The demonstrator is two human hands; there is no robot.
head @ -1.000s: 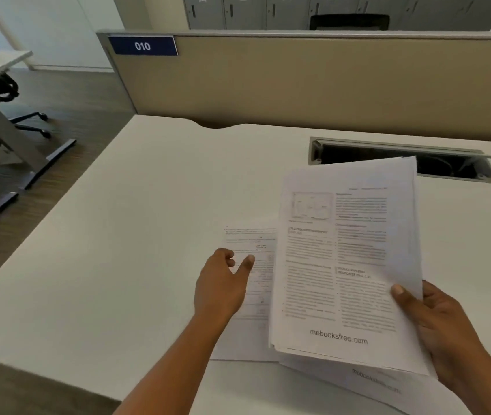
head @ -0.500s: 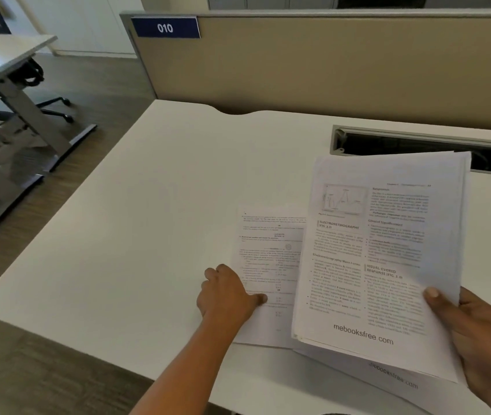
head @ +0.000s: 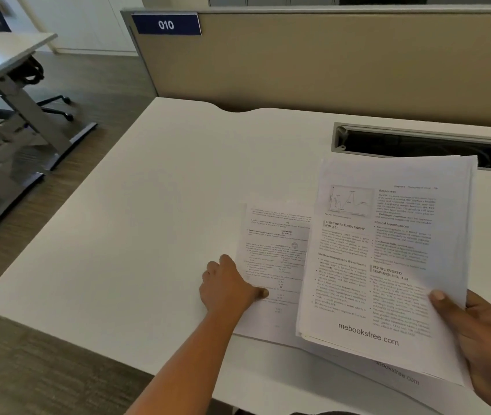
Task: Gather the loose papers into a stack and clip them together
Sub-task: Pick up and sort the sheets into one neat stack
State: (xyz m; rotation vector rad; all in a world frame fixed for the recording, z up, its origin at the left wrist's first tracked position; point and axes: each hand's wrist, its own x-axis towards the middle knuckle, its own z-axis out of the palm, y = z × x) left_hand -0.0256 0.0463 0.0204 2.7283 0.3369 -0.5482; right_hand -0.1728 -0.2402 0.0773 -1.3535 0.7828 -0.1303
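Observation:
My right hand [head: 487,336] holds a stack of printed papers [head: 388,265] by its right edge, thumb on the top page, lifted and tilted above the white desk [head: 148,235]. A single printed sheet [head: 274,250] lies flat on the desk to the left of the stack, partly covered by it. My left hand [head: 229,287] rests on that sheet's left edge, thumb pressed on the page and fingers curled at the edge. Another page [head: 403,377] pokes out below the held stack. No clip is in view.
A beige divider panel [head: 328,61] with a blue "010" label [head: 166,24] runs along the desk's far side. An open cable slot [head: 418,145] sits in the desk behind the stack. Another desk's frame [head: 7,121] and chair base stand on the floor at left.
My left hand came down from hovering over the loose sheet onto its left edge, thumb now on the page. The held stack stayed in my right hand; the view shifted left.

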